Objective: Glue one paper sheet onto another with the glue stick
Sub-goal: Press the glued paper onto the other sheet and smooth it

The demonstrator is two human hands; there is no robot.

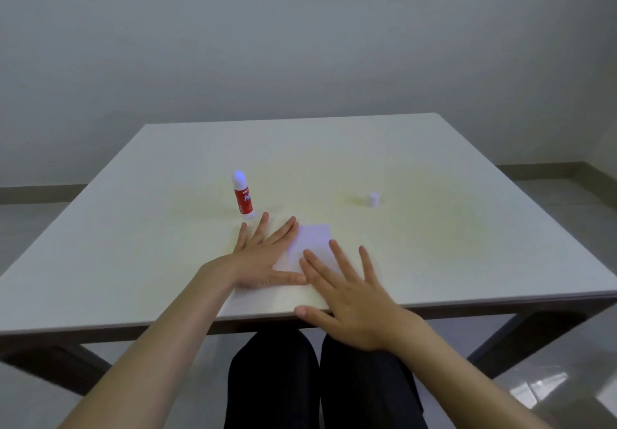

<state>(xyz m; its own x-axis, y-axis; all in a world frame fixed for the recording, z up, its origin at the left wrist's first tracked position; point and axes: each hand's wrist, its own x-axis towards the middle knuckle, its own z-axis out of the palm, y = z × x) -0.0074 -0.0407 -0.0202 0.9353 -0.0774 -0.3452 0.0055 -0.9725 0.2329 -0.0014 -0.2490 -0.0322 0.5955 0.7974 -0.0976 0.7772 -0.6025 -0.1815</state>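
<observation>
White table point(434, 228), left hand point(263, 255) and right hand point(347, 291) both flat, fingers spread, on paper point(312, 245).

Paper point(312, 243) near table's point(450, 245) front edge, under both hands. Glue stick point(242, 196) upright behind left hand point(263, 256). Cap point(373, 199) behind right hand point(347, 291), well apart.

The only writing is on the red label of the glue stick point(242, 196): white letters, partly visible, which seem to read "GLUE STICK". The smaller print above is too blurred.
</observation>
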